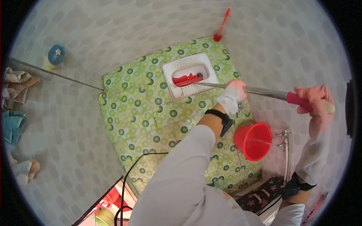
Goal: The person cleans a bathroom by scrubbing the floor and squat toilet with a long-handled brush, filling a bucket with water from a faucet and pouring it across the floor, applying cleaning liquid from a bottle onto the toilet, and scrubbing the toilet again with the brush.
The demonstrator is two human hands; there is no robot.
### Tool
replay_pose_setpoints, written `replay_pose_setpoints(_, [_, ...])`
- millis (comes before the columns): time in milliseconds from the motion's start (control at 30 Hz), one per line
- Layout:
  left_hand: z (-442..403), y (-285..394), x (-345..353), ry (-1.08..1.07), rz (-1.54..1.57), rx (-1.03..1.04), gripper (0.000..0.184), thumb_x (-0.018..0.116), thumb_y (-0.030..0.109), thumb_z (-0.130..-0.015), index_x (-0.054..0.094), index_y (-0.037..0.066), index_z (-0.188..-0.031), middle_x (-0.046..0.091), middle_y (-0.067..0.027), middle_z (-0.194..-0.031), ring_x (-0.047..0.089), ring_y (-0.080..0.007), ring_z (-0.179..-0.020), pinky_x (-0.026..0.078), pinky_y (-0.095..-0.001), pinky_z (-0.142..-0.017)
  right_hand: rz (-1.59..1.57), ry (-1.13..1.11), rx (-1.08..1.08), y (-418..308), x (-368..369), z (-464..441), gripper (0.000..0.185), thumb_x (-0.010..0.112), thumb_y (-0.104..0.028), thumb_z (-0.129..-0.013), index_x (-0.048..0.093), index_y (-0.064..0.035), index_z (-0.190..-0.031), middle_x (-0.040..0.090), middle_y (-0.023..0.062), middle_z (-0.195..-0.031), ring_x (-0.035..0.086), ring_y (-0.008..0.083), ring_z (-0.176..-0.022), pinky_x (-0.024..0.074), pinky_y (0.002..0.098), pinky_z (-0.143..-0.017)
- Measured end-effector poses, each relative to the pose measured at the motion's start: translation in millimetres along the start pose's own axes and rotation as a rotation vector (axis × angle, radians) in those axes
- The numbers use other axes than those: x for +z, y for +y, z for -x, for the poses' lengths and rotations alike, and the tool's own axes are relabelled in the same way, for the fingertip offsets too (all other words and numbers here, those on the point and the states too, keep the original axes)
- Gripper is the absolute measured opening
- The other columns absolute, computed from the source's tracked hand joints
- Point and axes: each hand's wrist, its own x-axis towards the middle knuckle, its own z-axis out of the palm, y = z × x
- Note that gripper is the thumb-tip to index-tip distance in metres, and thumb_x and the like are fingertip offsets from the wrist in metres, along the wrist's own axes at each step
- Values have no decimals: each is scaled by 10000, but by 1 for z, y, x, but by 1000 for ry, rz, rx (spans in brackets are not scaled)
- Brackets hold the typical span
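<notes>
A long-handled brush (267, 92) slants across the view, with a metal pole and a pinkish-red grip near its upper end. Its red head (184, 80) lies inside the bowl of the white squat toilet (177, 92). Midway along the pole, my left hand (236, 92), in a pink and white glove, is closed around it. My right hand (316, 101), also in a pink glove, is wrapped around the grip end. Part of the brush head's outline is hard to make out against the bowl.
A red bucket (252, 141) stands by the wall taps (282, 139). A red toilet brush (217, 37) leans in the far corner. A black hose or cable (130, 169) crosses the green-patterned floor. Cloths (15, 124) hang on the left wall, near a blue-topped container (55, 56).
</notes>
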Motion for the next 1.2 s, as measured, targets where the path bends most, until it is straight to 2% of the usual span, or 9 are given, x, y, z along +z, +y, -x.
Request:
replay_pose_setpoints(400, [-33, -11, -23, 108, 145, -207, 143, 641, 248, -671, 679, 128, -739, 653, -107, -831, 612, -334, -823, 504, -400, -754, 153, -75, -46, -8, 17, -54, 150, 575, -203, -858, 551, -55, -845, 662, 124, -903, 653, 202, -825, 514, 263, -556])
replay_pose_setpoints(567, [-35, -25, -40, -78, 66, -220, 153, 641, 217, -674, 650, 76, -734, 639, -162, -777, 612, -364, -761, 498, -418, -693, 102, -82, -37, -5, 44, -44, 110, 573, -146, -850, 543, -48, -810, 663, 128, -900, 656, 207, -814, 508, 265, -536])
replay_pose_setpoints(700, [-29, -20, 2, 319, 79, -96, 129, 633, 237, -694, 657, 110, -698, 625, -136, -739, 603, -334, -732, 489, -404, -637, 62, -74, -53, -10, 8, -57, 118, 576, -151, -850, 525, -49, -823, 643, 133, -865, 650, 218, -811, 496, 268, -519])
replay_pose_setpoints(767, [-44, -66, 49, 374, 680, -160, 91, 638, 205, -655, 637, 119, -627, 609, -141, -716, 593, -342, -682, 463, -432, -589, -39, -152, -184, 21, 26, -40, 125, 572, -123, -839, 486, -43, -797, 622, 125, -790, 641, 271, -806, 505, 290, -562])
replay_pose_setpoints(800, [-44, -75, 41, 308, 49, 63, 67, 640, 167, -593, 609, 123, -554, 584, -150, -669, 563, -355, -621, 438, -455, -562, -36, -73, -151, 20, 47, -21, 114, 567, -100, -829, 481, -39, -786, 615, 130, -760, 635, 271, -781, 514, 325, -597])
replay_pose_setpoints(900, [-13, -42, 10, 503, 68, 14, 86, 640, 152, -557, 565, 121, -528, 528, -120, -572, 533, -362, -639, 413, -452, -561, -25, -36, -215, 19, 41, 12, 85, 546, -50, -814, 472, -28, -778, 607, 146, -719, 621, 266, -731, 521, 386, -672])
replay_pose_setpoints(1033, [1, 5, -10, 332, 61, 112, 82, 635, 139, -520, 557, 113, -512, 532, -129, -598, 518, -359, -654, 388, -445, -545, -69, -333, -402, 25, -20, 24, 62, 500, 27, -804, 460, -16, -781, 611, 173, -727, 597, 256, -672, 503, 438, -770])
replay_pose_setpoints(1167, [-19, -30, 68, 458, 167, 58, 83, 640, 154, -506, 566, 117, -517, 543, -132, -628, 531, -354, -684, 408, -431, -561, -88, 120, -68, 74, 17, 41, 52, 511, -16, -833, 469, -14, -803, 617, 164, -744, 603, 279, -683, 495, 436, -792])
replay_pose_setpoints(1200, [-19, -30, 71, 267, 35, 52, 76, 660, 174, -538, 618, 127, -580, 561, -137, -631, 551, -342, -698, 442, -415, -602, -52, 168, -123, 71, 16, 46, 71, 536, -41, -844, 473, -17, -825, 622, 170, -765, 617, 294, -747, 501, 440, -788])
